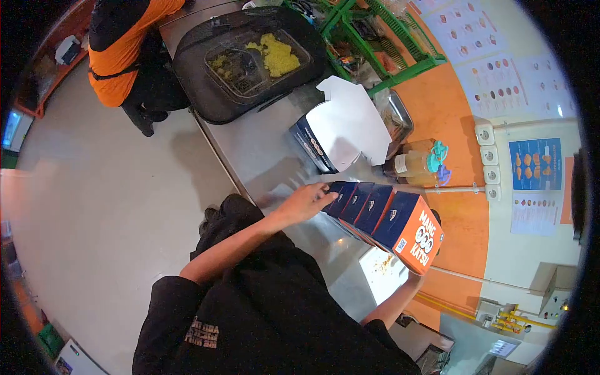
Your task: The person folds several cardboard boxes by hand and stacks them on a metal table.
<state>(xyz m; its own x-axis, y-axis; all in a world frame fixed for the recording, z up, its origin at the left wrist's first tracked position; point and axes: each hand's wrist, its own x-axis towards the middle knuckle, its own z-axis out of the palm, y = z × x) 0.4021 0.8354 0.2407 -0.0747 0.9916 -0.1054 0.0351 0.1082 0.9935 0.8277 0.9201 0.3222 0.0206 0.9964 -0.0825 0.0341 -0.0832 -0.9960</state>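
Several navy-and-orange cardboard food boxes [372, 209] stand pressed together in a slanting row. The nearest one shows an orange face [420, 237] printed "MANG KATSU". My left hand [306, 203] grips the far end of the row, fingers and thumb against the last box. Behind and below the nearest box, my right hand [415, 281] is mostly hidden, with only the wrist and forearm showing; its fingers cannot be made out. Just beyond the row, a larger navy-and-white box [344, 122] stands with its white flaps raised. A white sheet or tray [375, 281] with crumbs lies beneath the row.
A black case [194, 81] with a clear-windowed container of yellow food covers the far counter. Green racks [400, 78] and bottles with teal and purple tops [431, 162] line the wall side. A person in orange and black [122, 62] is at the far left.
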